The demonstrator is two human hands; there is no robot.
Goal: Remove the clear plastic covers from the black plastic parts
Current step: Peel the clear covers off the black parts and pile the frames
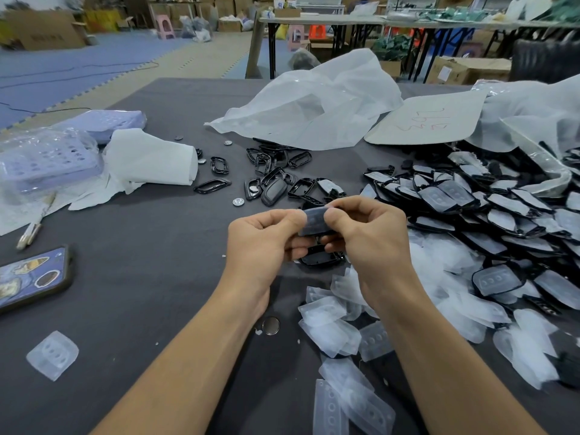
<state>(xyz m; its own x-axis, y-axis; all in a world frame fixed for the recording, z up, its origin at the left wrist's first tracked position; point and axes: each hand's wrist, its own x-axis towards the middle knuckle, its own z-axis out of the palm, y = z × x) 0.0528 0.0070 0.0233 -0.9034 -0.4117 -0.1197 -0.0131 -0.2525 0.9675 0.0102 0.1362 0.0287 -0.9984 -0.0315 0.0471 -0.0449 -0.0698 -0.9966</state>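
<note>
Clear plastic covers [329,334], loose and crumpled, lying heaped on the dark grey worktop [157,293] nearest, beside the right forearm; one lone clear cover [52,355] lying well apart at near left. Further in, left hand [260,243] and right hand [370,240] pinching a translucent cover [314,220] by its two ends, thumbs and fingers [292,218] pressing together on it, above the worktop. Just beneath, a glossy black plastic part [320,258] resting against the curled lower fingers. Beyond, to the right, a pile of covered black parts [486,208] spilling across; bare black frames [273,177] lying scattered past the hands. Farthest, a crumpled white plastic bag [314,105] sitting beside a beige cardboard sheet [430,117].
</note>
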